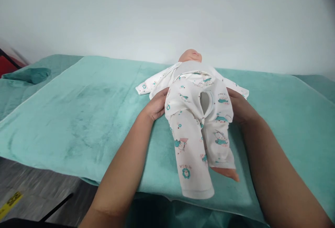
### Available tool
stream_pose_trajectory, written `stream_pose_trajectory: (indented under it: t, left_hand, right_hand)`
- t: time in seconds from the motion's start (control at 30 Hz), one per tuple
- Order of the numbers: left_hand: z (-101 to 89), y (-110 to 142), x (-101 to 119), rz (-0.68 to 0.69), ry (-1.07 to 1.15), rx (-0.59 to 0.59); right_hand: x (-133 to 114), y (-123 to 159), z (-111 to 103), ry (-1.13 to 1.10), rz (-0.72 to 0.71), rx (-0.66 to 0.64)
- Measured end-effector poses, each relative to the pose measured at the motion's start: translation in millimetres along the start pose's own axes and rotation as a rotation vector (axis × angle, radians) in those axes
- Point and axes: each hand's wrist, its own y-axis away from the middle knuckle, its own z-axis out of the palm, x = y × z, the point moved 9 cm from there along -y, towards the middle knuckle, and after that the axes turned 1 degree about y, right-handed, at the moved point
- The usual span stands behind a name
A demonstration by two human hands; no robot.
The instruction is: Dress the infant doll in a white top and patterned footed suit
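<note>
A baby doll (pixel 190 55) lies on its back with its head at the far side. It wears a white printed top (pixel 149 83) and white printed baby trousers (pixel 187 116) with an open slit at the crotch. At the left side of the waist, my left hand (pixel 157 104) is closed on the edge of the trousers, its fingers curled and partly hidden. My right hand (pixel 239 106) is against the opposite hip, its fingers hidden behind the cloth. One bare foot (pixel 227 173) pokes out of the right trouser leg; the left leg's cuff covers the other foot.
A green plush cover (pixel 86 116) spreads over the table beneath the doll. A white wall (pixel 131 18) rises behind the far edge. Grey floor (pixel 52 189) with a yellow strip (pixel 10 203) shows at lower left, and something red (pixel 6 65) at far left.
</note>
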Motion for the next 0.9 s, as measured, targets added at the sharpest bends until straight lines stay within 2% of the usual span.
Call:
stream_pose_trajectory:
  t: [0.07, 0.17, 0.33, 0.53, 0.77, 0.9]
  left_hand:
    - [-3.0, -2, 2, 0.027, 0.0, 0.061]
    - [-5.8, -2, 5, 0.051, -0.07, 0.136]
    - [-8.7, -6, 4, 0.111, -0.149, 0.201]
    - [-16.5, -12, -2, 0.152, -0.118, 0.345]
    - [-13.3, -15, 9, 0.133, -0.281, 0.398]
    - [-21.1, -9, 26, 0.325, -0.452, 0.465]
  right_hand:
    - [2, -1, 8, -0.09, 0.054, -0.037]
    - [-3, -2, 10, -0.133, 0.048, -0.006]
    - [3, -4, 10, -0.189, 0.119, 0.049]
    - [5, -10, 4, -0.181, 0.084, 0.2]
    - [10, -20, 11, -0.199, 0.024, 0.176]
    - [10, -23, 9, -0.094, -0.056, 0.197]
